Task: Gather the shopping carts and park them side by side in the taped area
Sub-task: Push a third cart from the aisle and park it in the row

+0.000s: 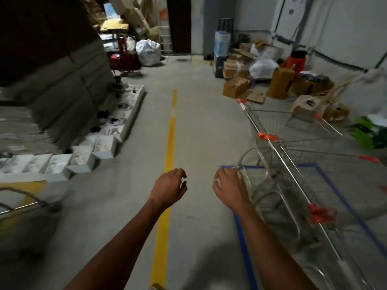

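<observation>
Left hand: the left hand (pixel 169 188) is hanging in the air over the concrete floor (pixel 201 126), fingers loosely curled, holding nothing; it is sitting just right of the yellow floor line (pixel 170 143).
Right hand: the right hand (pixel 229 186) is reaching out with relaxed, slightly bent fingers and gripping nothing; its fingertips are lying beside the near cart's wire frame, and blur is making it impossible to tell whether they are touching.
Near cart: the near shopping cart (pixel 293 206) is standing directly right of the right hand, inside the blue tape outline (pixel 244 248), with red corner pieces showing on its rim.
Far cart: the far shopping cart (pixel 278 126) is standing beyond the near one, well apart from both hands; whether it is sitting inside the tape I cannot tell.
Third cart: another cart (pixel 25 214) is showing blurred at the lower left edge, well apart from the left hand and across the yellow line from the tape.
Surroundings: cardboard boxes (pixel 236 86) are lying piled along the right wall, white trays (pixel 104 143) are lining the left side, and a white sack (pixel 147 52) is sitting at the back.
</observation>
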A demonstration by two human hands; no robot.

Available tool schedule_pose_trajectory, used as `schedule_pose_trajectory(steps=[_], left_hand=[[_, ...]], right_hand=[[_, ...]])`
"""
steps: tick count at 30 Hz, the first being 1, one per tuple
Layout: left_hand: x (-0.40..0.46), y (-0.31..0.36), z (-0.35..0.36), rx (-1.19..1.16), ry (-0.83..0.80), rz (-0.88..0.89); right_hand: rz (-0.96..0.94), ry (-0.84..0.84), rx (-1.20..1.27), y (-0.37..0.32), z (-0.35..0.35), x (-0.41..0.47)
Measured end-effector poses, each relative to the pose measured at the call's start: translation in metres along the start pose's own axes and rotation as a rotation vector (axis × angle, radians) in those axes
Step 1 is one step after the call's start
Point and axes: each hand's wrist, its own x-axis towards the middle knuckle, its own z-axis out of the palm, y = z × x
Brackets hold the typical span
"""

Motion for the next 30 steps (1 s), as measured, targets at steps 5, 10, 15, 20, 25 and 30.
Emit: schedule_pose_trajectory(steps=[5, 10, 15, 20, 25, 30], left_hand=[[-0.035, -0.094, -0.04, 0.031, 0.072, -0.253], [-0.084, -0.188, -0.076, 0.039, 0.095, -0.488], [-0.134, -0.274, -0.122, 0.104, 0.159, -0.668], [-0.17, -0.345, -0.16, 0.179, 0.234, -0.782], [-0.173, -0.414, -0.179, 0.213, 0.28, -0.885], [-0.149, -0.507, -0.192, 0.195, 0.374, -1.039]], right_hand=[[-0.219, -0.047, 0.097, -0.099, 0.053, 0.071], [-0.394, -0.085, 0.209, -0.212, 0.114, 0.134], [-0.564, -0.133, 0.287, -0.334, 0.163, 0.18], [-0.709, -0.173, 0.352, -0.439, 0.197, 0.211], [-0.82, -0.2, 0.402, -0.515, 0.238, 0.253], [-0.861, -0.216, 0.44, -0.585, 0.298, 0.324]])
